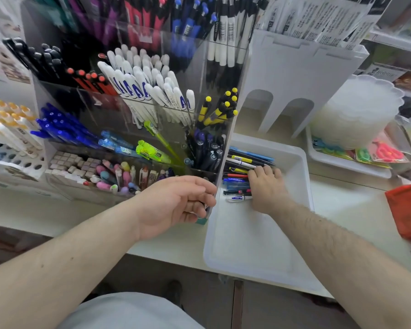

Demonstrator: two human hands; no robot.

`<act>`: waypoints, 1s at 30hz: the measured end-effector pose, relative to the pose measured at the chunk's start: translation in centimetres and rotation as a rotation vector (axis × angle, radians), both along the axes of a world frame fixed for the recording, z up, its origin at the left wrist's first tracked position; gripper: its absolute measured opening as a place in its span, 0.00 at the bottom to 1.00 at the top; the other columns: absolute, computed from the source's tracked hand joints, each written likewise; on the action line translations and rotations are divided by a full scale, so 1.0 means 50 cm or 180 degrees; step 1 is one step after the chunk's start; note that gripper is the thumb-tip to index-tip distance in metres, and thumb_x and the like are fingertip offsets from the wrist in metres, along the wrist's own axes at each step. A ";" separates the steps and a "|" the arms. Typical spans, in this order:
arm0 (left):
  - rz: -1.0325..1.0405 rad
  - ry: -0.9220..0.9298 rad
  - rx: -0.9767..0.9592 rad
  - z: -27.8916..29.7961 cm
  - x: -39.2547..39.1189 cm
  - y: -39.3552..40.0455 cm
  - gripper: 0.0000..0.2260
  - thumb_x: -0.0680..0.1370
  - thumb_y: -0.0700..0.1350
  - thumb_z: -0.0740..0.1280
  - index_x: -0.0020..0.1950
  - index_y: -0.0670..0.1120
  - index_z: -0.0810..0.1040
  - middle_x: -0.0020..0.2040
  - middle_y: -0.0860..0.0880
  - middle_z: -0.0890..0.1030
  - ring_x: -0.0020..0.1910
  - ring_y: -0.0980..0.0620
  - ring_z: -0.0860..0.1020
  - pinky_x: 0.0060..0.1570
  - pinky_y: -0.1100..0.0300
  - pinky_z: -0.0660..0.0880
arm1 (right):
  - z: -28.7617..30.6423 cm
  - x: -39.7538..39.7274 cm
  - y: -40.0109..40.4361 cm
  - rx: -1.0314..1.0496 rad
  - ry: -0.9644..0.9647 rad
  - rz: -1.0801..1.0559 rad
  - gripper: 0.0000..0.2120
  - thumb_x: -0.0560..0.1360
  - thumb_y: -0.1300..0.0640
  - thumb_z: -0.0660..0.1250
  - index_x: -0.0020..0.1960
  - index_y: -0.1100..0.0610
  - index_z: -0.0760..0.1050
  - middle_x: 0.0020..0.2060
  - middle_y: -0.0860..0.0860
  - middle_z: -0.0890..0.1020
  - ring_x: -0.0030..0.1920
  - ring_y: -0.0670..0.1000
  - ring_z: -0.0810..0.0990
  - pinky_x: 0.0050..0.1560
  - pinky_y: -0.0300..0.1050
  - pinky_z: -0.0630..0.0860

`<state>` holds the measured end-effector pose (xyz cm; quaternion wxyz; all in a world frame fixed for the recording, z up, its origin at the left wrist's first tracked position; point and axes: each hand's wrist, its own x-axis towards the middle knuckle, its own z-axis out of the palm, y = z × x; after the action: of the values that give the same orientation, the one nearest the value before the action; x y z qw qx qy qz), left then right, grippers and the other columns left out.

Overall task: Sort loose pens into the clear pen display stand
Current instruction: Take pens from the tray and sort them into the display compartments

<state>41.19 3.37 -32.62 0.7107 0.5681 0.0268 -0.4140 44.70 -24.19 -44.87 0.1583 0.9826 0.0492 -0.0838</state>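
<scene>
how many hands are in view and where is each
2. The left hand is at the clear stand's front corner; the right hand lies on the loose pens in the white tray.
</scene>
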 end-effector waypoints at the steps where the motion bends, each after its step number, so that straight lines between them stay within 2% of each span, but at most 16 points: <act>1: 0.0009 -0.0001 0.0011 -0.001 -0.001 -0.001 0.11 0.81 0.36 0.58 0.53 0.42 0.80 0.41 0.46 0.82 0.35 0.51 0.77 0.40 0.57 0.72 | 0.001 0.001 0.002 0.0043 0.0034 -0.0062 0.25 0.69 0.52 0.72 0.63 0.52 0.68 0.60 0.52 0.73 0.61 0.55 0.70 0.67 0.53 0.66; 4: 0.0042 0.0020 -0.0012 -0.001 -0.006 -0.005 0.10 0.81 0.36 0.58 0.53 0.42 0.80 0.41 0.46 0.82 0.34 0.51 0.77 0.39 0.58 0.72 | 0.004 0.001 0.011 0.0081 0.0107 -0.0210 0.26 0.67 0.49 0.72 0.62 0.51 0.69 0.59 0.52 0.72 0.61 0.55 0.69 0.66 0.53 0.65; 9: 0.0100 -0.0013 -0.0103 0.003 -0.009 -0.010 0.10 0.81 0.36 0.58 0.51 0.42 0.80 0.40 0.45 0.81 0.34 0.51 0.77 0.38 0.58 0.72 | 0.008 -0.005 0.025 -0.0233 0.0172 -0.0037 0.21 0.69 0.44 0.69 0.59 0.50 0.74 0.56 0.53 0.72 0.58 0.56 0.67 0.61 0.53 0.64; 14: 0.0150 -0.0005 -0.0157 0.003 -0.013 -0.013 0.11 0.81 0.36 0.58 0.50 0.43 0.80 0.39 0.46 0.81 0.33 0.51 0.76 0.38 0.58 0.71 | 0.015 -0.021 0.019 -0.0337 0.0262 0.0298 0.13 0.73 0.45 0.66 0.55 0.50 0.79 0.51 0.48 0.81 0.55 0.53 0.75 0.60 0.51 0.64; 17: 0.0168 -0.0002 -0.0167 0.002 -0.014 -0.012 0.11 0.81 0.36 0.58 0.49 0.43 0.81 0.40 0.46 0.81 0.33 0.52 0.77 0.38 0.58 0.71 | 0.021 -0.033 0.022 -0.0145 0.0511 0.0310 0.09 0.74 0.50 0.65 0.52 0.51 0.77 0.48 0.50 0.83 0.50 0.54 0.80 0.55 0.48 0.73; 19: 0.0181 0.0005 -0.0180 0.003 -0.013 -0.013 0.11 0.81 0.36 0.58 0.50 0.43 0.80 0.40 0.46 0.81 0.33 0.52 0.76 0.38 0.58 0.71 | 0.022 -0.044 0.023 0.0036 0.0589 0.0186 0.09 0.75 0.52 0.65 0.54 0.53 0.76 0.49 0.52 0.83 0.50 0.56 0.81 0.51 0.47 0.76; 23: 0.0169 0.0030 -0.0203 0.007 -0.012 -0.015 0.11 0.81 0.35 0.58 0.49 0.43 0.80 0.39 0.46 0.81 0.33 0.51 0.76 0.38 0.59 0.72 | 0.011 -0.072 0.025 0.0290 0.0573 -0.0031 0.11 0.75 0.53 0.64 0.57 0.54 0.72 0.52 0.53 0.82 0.52 0.57 0.80 0.49 0.47 0.75; 26: 0.0183 0.0006 -0.0198 0.009 -0.011 -0.013 0.11 0.81 0.35 0.58 0.50 0.43 0.80 0.38 0.47 0.81 0.32 0.52 0.76 0.38 0.58 0.72 | 0.008 -0.086 0.029 0.0600 0.0565 -0.0292 0.12 0.73 0.53 0.65 0.56 0.53 0.74 0.51 0.52 0.82 0.51 0.57 0.80 0.49 0.46 0.76; 30: 0.0176 -0.0031 -0.0162 0.011 -0.010 -0.008 0.11 0.81 0.35 0.58 0.50 0.42 0.79 0.37 0.48 0.81 0.32 0.52 0.76 0.37 0.59 0.71 | 0.027 -0.090 0.032 0.1320 0.0772 -0.0957 0.07 0.70 0.54 0.67 0.47 0.53 0.73 0.41 0.52 0.79 0.43 0.55 0.78 0.38 0.42 0.72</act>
<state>40.67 2.95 -32.06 0.7362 0.5509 0.0286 -0.3921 40.18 -22.58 -43.51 -0.0673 0.9731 -0.0624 -0.2115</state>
